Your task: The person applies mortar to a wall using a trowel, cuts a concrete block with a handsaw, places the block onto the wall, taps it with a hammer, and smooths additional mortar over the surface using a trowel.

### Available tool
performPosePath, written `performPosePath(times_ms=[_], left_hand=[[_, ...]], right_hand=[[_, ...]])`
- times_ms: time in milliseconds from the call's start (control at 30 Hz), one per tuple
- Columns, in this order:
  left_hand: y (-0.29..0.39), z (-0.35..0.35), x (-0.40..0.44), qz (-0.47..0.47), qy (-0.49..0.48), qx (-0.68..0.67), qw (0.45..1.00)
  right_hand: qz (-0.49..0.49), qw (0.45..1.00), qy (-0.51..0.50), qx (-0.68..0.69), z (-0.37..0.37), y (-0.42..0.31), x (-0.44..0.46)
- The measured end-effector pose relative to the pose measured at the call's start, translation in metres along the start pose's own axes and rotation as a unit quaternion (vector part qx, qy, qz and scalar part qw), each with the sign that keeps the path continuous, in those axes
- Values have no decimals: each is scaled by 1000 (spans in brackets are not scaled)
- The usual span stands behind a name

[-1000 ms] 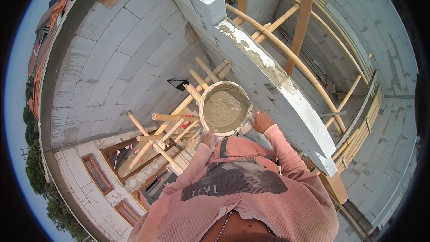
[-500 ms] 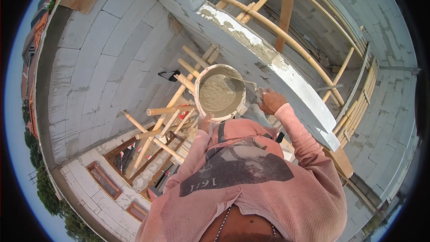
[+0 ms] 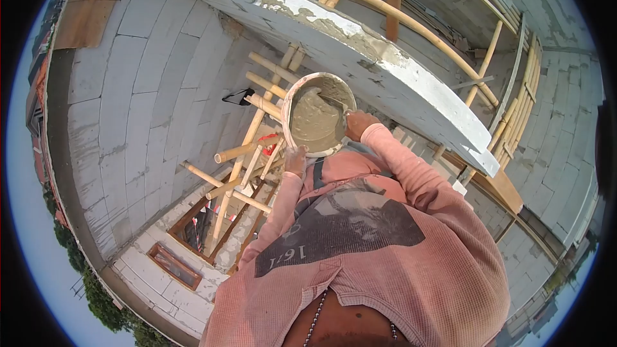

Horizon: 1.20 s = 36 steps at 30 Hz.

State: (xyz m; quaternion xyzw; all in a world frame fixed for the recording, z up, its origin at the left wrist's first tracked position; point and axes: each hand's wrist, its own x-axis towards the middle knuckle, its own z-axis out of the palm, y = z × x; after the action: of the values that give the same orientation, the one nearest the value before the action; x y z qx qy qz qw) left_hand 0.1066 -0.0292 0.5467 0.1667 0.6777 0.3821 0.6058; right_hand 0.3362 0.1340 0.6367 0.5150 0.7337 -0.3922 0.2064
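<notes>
A round pale bucket (image 3: 287, 112) of wet grey mortar (image 3: 313, 125) is in front of my chest, its mouth tilted towards me. My left hand (image 3: 296, 159) is closed on the bucket's near left rim. At the right rim, my right hand (image 3: 361, 124) is wrapped round the handle of a trowel (image 3: 337, 101). The trowel reaches into the bucket, and its blade is mostly hidden in the mortar. A mound of mortar is heaped towards the far side.
A low block wall (image 3: 411, 87) with mortar patches on its top runs diagonally beyond the bucket. Bamboo scaffolding poles (image 3: 254, 132) cross below on the left. More bamboo (image 3: 411, 16) stands behind the wall. A tall block wall (image 3: 148, 90) rises at left.
My right hand has moved left to the bucket, and the trowel has gone into the mortar. The bucket is tilted more, and the mortar is heaped up. The view has shifted.
</notes>
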Motion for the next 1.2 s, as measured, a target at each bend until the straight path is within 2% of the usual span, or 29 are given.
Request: performPosePath(times_ms=[33, 100, 167, 233, 300, 333, 433, 467, 567, 600, 667, 733, 833, 967, 1067, 1133, 1200], left_hand=[[0, -2, 2, 14, -17, 37, 999], [32, 13, -15, -22, 2, -10, 1000], [38, 18, -18, -35, 13, -58, 998], [25, 13, -8, -22, 11, -101, 995], [34, 16, -9, -23, 28, -118, 992], [39, 19, -12, -27, 31, -125, 991], [53, 11, -11, -75, -25, -100, 992], [56, 16, -14, -78, -5, -135, 988], [69, 16, -19, -67, -17, -127, 989], [64, 8, -15, -75, -26, -128, 989], [49, -7, 0, -88, -46, -127, 987], [49, -10, 6, -102, -39, -147, 983], [64, -18, 4, -131, -50, -174, 975], [91, -25, 8, -155, -78, -167, 971], [99, -33, 15, -162, -92, -135, 973], [102, -39, 16, -155, -94, -117, 976], [109, -40, 12, -151, -89, -109, 978]], right_hand=[[-8, 1000, -15, -2, 12, 5, 11], [-26, 999, -47, -7, 27, 18, 31], [-113, 987, -54, 102, 27, 47, 27], [-87, 968, -77, 223, 19, 53, 21], [54, 928, -116, 349, -7, 41, 6], [76, 946, -76, 305, 7, 42, 11], [55, 955, -97, 274, 13, 34, 13], [12, 910, -87, 405, 0, 31, -6], [2, 841, -106, 531, -23, 40, -45], [34, 788, -121, 603, -18, 44, -54], [42, 717, -141, 682, -5, 56, -64], [34, 637, -147, 756, 18, 65, -68], [-5, 557, -117, 822, 34, 66, -72], [-38, 479, -71, 874, 46, 70, -71], [-71, 516, 35, 853, 60, 91, -62], [-55, 711, 258, 652, 73, 108, -44], [4, 784, 395, 479, 72, 111, -35]])
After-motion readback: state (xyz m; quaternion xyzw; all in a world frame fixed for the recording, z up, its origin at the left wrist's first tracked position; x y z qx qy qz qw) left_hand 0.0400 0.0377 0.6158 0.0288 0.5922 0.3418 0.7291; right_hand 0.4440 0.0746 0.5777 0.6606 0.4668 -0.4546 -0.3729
